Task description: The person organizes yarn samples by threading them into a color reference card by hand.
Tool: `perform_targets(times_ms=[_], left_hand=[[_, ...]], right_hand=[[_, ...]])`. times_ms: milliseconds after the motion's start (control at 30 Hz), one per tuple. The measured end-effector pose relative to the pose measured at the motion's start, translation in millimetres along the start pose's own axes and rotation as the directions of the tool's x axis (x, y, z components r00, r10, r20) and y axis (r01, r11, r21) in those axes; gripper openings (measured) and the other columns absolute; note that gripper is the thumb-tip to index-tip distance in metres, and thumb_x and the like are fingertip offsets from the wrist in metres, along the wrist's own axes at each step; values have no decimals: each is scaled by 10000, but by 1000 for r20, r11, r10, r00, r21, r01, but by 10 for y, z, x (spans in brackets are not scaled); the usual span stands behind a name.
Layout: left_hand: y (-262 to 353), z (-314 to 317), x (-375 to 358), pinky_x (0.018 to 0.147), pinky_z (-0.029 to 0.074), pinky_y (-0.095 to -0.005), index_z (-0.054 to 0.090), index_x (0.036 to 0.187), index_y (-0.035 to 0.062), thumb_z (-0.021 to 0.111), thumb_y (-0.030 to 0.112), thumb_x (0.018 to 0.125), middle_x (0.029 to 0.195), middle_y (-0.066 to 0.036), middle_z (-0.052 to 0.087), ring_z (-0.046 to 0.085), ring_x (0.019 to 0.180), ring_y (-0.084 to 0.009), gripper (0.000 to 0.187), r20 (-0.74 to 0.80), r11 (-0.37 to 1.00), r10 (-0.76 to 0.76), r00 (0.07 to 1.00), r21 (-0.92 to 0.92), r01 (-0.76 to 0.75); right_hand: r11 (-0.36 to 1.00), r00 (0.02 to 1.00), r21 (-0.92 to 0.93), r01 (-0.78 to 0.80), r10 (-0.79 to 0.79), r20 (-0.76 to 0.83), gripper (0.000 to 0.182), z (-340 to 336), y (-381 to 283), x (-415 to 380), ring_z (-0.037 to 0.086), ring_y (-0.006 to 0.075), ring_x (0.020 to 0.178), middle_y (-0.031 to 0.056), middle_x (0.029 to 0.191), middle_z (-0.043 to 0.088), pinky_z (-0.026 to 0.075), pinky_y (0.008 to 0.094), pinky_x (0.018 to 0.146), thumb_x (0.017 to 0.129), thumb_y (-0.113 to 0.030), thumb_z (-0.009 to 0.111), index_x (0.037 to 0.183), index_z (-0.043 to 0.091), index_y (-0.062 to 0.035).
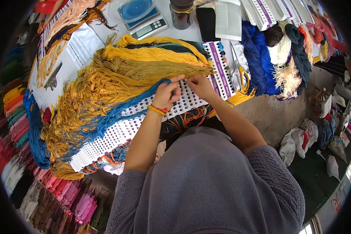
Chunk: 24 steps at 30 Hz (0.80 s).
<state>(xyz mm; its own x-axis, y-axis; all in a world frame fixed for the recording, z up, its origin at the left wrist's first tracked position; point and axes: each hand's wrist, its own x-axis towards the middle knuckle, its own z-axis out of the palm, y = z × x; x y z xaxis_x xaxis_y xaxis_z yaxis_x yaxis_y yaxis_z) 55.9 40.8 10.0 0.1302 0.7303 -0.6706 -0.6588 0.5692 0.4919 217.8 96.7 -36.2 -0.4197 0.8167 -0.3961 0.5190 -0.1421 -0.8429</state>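
Observation:
My left hand (167,96) is closed around a bundle of blue thread (123,107), its index finger stretched toward my right hand. The blue strands trail down to the left from it. My right hand (201,87) pinches with its fingertips just beside the left index finger; whatever is between them is too small to make out. Both hands are over a white card with rows of punched holes (189,99). Behind them, thick mustard-yellow and olive thread (117,74) fans out across the card to the left, its narrow end gathered at the card's purple-striped edge (218,66).
Yellow-handled scissors (243,78) lie right of the card, beside blue skeins (257,54). Along the back are a digital scale (149,29), a dark jar (181,15) and a black phone (206,24). A dark metal clip-like tool (54,76) lies at the left.

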Motion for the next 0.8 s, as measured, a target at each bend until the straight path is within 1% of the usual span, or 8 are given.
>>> perform_targets(times_ms=[100, 267, 300, 400, 433, 500, 667, 800], left_hand=[[-240, 34, 210, 450, 351, -220, 591, 918, 21, 493, 133, 829, 578, -33, 540, 460, 462, -95, 174, -39, 747, 146, 988, 660, -84], [13, -437, -128, 544, 427, -374, 590, 707, -17, 511, 382, 802, 554, -132, 555, 530, 529, -223, 417, -300, 492, 463, 834, 870, 39], [78, -966, -328, 506, 414, -346, 596, 779, -16, 515, 282, 813, 569, -114, 535, 509, 532, -191, 311, -28, 130, 563, 826, 990, -55], [648, -2305, -1317, 445, 358, -202, 561, 914, 21, 477, -67, 710, 753, -27, 500, 450, 572, -96, 238, -457, 747, 596, 661, 618, -246], [709, -2437, -1602, 416, 315, -178, 565, 905, 23, 457, 31, 785, 750, -28, 492, 398, 531, -68, 161, -639, 742, 669, 379, 542, -395], [938, -2627, -2072, 356, 220, -162, 557, 830, 78, 486, 246, 818, 652, 16, 480, 353, 434, -48, 184, -882, 875, 426, 202, 344, -341], [532, -807, -1304, 564, 401, -218, 575, 1026, 131, 439, 374, 836, 1006, -19, 594, 523, 772, -97, 337, -468, 759, 397, 790, 651, 4], [-54, 18, -767, 805, 458, -317, 447, 1218, 7, 341, 445, 909, 1167, -81, 484, 471, 1062, -167, 546, -47, 954, 244, 969, 192, -231]], right_hand=[[812, 983, 559, -166, 95, 155, 150, -27, 25, 20, 459, 45, 606, 14, 639, 543, 383, 212, 529, 736, -132, 626, 802, 596, 0], [1000, 1000, 2, 13, -13, -4, 226, 72, 105, 27, 555, 246, 741, 86, 872, 548, 450, 330, 682, 720, -146, 599, 930, 587, -63], [1000, 1000, 5, 21, -21, -2, 226, 82, 94, 47, 555, 246, 741, 86, 872, 548, 450, 330, 682, 720, -146, 599, 930, 587, -63], [998, 1000, -63, -20, 22, 19, 348, 75, 95, 38, 549, 232, 780, 68, 871, 526, 448, 326, 704, 723, -160, 598, 1058, 525, -102], [997, 999, -60, -37, 39, 23, 346, 81, 98, 35, 549, 233, 782, 66, 873, 526, 446, 328, 708, 721, -164, 603, 1053, 528, -101], [998, 998, -37, -59, 60, 28, 335, 110, 151, 79, 554, 225, 787, 72, 868, 537, 446, 324, 699, 724, -161, 608, 1043, 530, -96], [984, 994, 178, 3, -23, 105, 176, 208, -345, -155, 554, 178, 705, 71, 803, 576, 449, 296, 640, 759, -155, 601, 888, 578, -39], [859, 924, 473, -197, 1, 383, 149, 378, -853, -527, 527, 91, 578, 46, 697, 564, 452, 239, 532, 793, -146, 575, 807, 563, 2]])
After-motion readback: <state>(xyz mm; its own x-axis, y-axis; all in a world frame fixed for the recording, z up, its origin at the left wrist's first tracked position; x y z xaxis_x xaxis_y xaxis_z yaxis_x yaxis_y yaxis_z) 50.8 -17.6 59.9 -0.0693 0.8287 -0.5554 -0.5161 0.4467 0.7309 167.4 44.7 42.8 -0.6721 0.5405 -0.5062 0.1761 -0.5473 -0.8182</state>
